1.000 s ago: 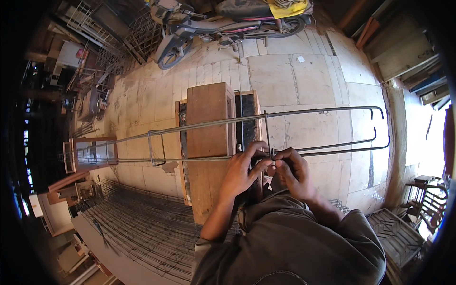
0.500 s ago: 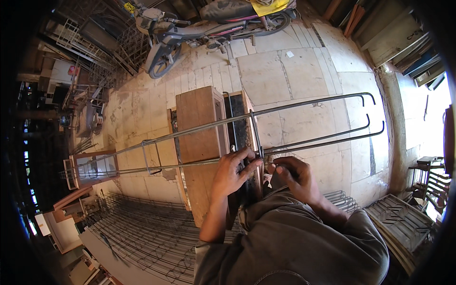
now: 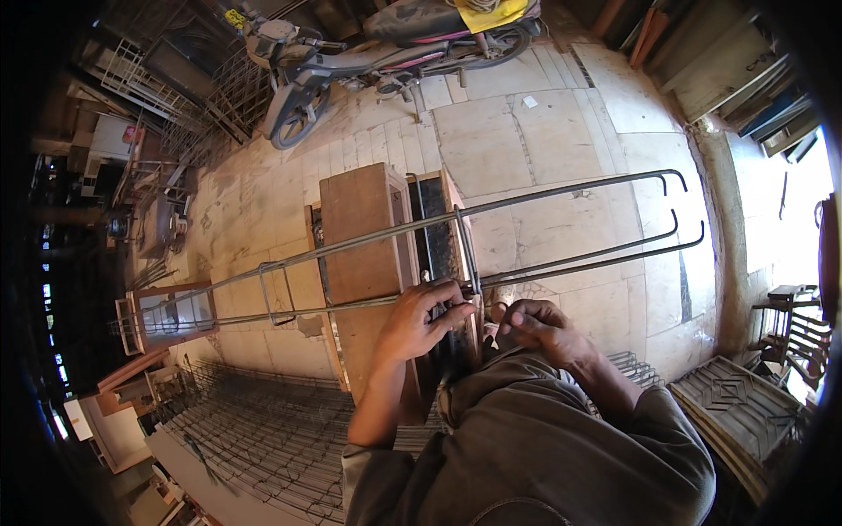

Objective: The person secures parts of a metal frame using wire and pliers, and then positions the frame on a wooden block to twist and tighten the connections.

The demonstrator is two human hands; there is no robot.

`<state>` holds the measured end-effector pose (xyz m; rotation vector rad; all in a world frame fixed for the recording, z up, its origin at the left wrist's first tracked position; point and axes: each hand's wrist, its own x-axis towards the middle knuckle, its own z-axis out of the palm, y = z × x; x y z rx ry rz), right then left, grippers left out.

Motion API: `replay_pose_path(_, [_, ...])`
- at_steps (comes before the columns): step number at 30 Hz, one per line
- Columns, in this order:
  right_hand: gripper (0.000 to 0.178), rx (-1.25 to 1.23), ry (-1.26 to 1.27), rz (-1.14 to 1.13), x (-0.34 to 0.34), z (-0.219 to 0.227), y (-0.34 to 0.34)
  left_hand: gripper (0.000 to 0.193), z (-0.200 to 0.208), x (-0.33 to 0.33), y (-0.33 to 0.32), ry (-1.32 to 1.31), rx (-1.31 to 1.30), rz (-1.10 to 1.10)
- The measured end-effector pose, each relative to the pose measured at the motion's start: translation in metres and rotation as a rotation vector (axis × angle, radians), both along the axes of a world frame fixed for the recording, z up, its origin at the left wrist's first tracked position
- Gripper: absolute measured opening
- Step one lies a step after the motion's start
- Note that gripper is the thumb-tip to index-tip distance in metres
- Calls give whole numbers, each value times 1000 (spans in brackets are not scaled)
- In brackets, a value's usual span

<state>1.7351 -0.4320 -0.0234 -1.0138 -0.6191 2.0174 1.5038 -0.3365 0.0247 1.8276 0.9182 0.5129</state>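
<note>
A long frame of dark steel rebars (image 3: pixel 570 189) with hooked right ends crosses in front of me. A rectangular stirrup (image 3: pixel 465 241) rings the bars near my hands, and another stirrup (image 3: pixel 279 294) sits farther left. My left hand (image 3: pixel 421 323) is closed at the lower corner of the nearer stirrup, thumb and fingers pinching where it meets the lower bars. Just right of that corner, my right hand (image 3: pixel 539 329) is curled with fingertips pressed together; whatever it pinches is too small to make out. The frame rests over a wooden box (image 3: pixel 360 237).
A motorcycle (image 3: pixel 377 66) stands on the tiled floor beyond the frame. Many thin steel bars and stirrups (image 3: pixel 263 430) lie stacked at lower left. A glass-topped wooden piece (image 3: pixel 175 309) is under the frame's far left end. Carved wooden panels (image 3: pixel 737 403) lean at lower right.
My right hand has drawn slightly down, its fingers curling closer together. The left hand stays at the stirrup corner. The whole view has shifted a little.
</note>
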Motion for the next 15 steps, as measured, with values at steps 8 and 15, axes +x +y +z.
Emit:
replay_pose_path(8, [11, 567, -593, -11, -19, 35, 13, 28, -10, -4, 3, 44, 82, -61])
replay_pose_path(15, [21, 278, -502, 45, -26, 39, 8, 28, -6, -3, 0, 33, 94, -53])
